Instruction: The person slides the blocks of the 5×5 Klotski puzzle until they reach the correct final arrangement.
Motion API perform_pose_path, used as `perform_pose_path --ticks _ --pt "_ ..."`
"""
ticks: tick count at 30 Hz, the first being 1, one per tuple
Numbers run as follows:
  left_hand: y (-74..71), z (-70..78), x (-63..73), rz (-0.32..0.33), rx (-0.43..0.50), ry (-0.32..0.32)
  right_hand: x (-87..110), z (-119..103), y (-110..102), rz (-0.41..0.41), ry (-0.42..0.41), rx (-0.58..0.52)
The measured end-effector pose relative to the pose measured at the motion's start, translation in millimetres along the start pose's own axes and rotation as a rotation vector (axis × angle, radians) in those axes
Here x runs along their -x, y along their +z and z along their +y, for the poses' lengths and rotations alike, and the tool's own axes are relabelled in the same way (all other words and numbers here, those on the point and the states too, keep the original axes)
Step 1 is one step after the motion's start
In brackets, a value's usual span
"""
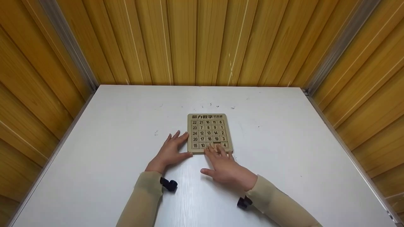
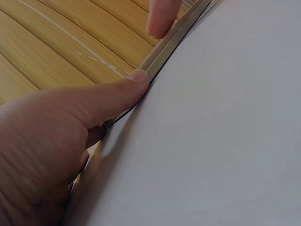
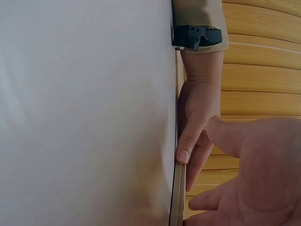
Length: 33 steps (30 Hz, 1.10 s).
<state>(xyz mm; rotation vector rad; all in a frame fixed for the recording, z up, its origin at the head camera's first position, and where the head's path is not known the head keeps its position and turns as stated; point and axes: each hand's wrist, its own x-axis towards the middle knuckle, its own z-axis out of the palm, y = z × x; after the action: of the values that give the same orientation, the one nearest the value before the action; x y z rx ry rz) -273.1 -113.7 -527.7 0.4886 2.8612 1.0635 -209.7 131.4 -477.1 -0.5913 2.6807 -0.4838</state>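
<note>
A wooden number-slide puzzle board (image 1: 190,126) lies flat on the white table, its numbered tiles (image 1: 208,133) set in rows beneath a printed heading. At its lower left corner, my left hand (image 1: 170,152) touches the left edge with its fingers, while the thumb rests against the front edge (image 2: 169,47). My right hand (image 1: 226,168) reaches over the front edge with fingers stretched onto the bottom row, hiding some tiles there. A dark gap shows just below tile 19. The right thumb is held out to the side, off the board.
The white table (image 1: 126,110) bears a few dark scuffs behind the board. Wood-patterned panels (image 1: 195,44) stand at the back and both sides. Each sleeved wrist carries a small black device (image 1: 170,185).
</note>
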Motion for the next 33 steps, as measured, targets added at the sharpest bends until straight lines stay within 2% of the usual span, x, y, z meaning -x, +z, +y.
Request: perform_pose_path --ticks 14,23,28,33 --pt "-0.6 -0.2 -0.2 -0.002 0.002 0.013 6.9 10.7 -1.6 0.02 0.028 0.026" --pt "-0.5 -0.3 0.1 -0.003 -0.002 0.008 13.0 12.2 -4.8 0.028 0.081 0.006" --pt "-0.8 0.0 0.4 0.006 0.006 0.017 9.0 3.7 -3.9 0.041 0.037 -0.028" --pt "-0.3 -0.3 -0.3 0.01 -0.005 0.032 0.1 -7.9 -1.6 0.017 -0.019 -0.031"
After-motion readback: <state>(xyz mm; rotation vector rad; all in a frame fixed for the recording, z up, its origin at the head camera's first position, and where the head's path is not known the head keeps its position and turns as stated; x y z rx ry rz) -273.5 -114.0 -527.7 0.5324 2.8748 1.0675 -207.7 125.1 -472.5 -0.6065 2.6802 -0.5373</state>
